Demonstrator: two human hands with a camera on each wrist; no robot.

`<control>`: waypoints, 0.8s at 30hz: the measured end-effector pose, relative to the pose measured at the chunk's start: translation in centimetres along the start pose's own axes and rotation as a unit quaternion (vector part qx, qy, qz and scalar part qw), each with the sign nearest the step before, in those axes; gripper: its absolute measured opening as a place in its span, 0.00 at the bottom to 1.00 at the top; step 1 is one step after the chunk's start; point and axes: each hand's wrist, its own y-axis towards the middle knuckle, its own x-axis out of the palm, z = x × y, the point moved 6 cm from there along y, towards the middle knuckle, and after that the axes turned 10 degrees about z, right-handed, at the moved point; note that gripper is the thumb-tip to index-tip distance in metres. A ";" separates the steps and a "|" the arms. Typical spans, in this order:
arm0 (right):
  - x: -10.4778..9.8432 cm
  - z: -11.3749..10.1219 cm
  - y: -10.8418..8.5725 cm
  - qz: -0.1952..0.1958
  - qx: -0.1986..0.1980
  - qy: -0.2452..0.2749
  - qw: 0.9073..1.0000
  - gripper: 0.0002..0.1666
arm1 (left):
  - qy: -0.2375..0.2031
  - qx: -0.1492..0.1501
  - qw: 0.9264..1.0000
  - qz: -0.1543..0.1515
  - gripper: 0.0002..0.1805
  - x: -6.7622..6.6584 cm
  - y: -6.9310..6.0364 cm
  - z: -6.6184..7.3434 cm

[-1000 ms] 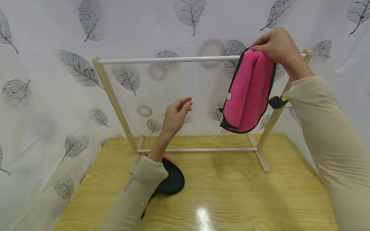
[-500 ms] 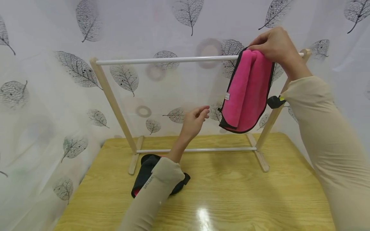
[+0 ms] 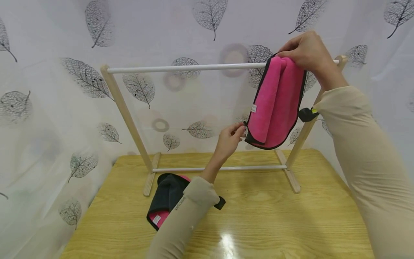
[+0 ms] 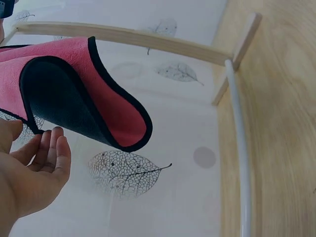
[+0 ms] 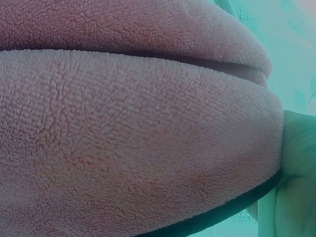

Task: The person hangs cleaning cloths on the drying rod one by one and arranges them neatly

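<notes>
A pink towel (image 3: 274,104) with a dark grey back, black edging and a small white label hangs folded at the right part of the white top rod (image 3: 194,67). My right hand (image 3: 307,50) pinches its top edge at the rod; in the right wrist view the towel's pink pile (image 5: 138,133) hides most of that hand. My left hand (image 3: 230,140) is at the towel's lower left edge, thumb and fingertips pinching the small black loop there. In the left wrist view, the left hand (image 4: 34,173) is below the curled lower end of the towel (image 4: 59,98).
A second towel (image 3: 168,194), dark grey and pink, lies crumpled on the wooden table (image 3: 275,223), partly under my left sleeve. The rack's wooden posts (image 3: 126,115) stand on feet joined by a lower white rod (image 3: 252,168). Behind hangs a leaf-patterned curtain (image 3: 200,100).
My left hand has moved right, from the middle of the rack to the towel's lower left edge, and now pinches the loop. The right hand has kept its hold at the rod.
</notes>
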 end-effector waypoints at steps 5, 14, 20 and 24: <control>0.1 0.0 0.0 0.000 0.000 0.000 1.000 0.25 | -0.030 -0.023 0.999 -0.007 0.22 0.8 -0.2 -0.1; 0.1 0.0 -0.1 -0.001 -0.002 0.001 1.000 0.23 | -0.096 -0.055 0.994 -0.007 0.24 1.6 -0.3 -0.2; 0.0 -0.1 -0.2 0.000 -0.001 0.001 1.000 0.23 | -0.170 -0.095 0.981 0.013 0.26 1.2 -0.3 -0.3; -0.1 -0.1 -0.1 0.002 0.000 0.004 1.000 0.20 | -0.217 -0.120 0.968 0.032 0.29 0.7 -0.4 0.0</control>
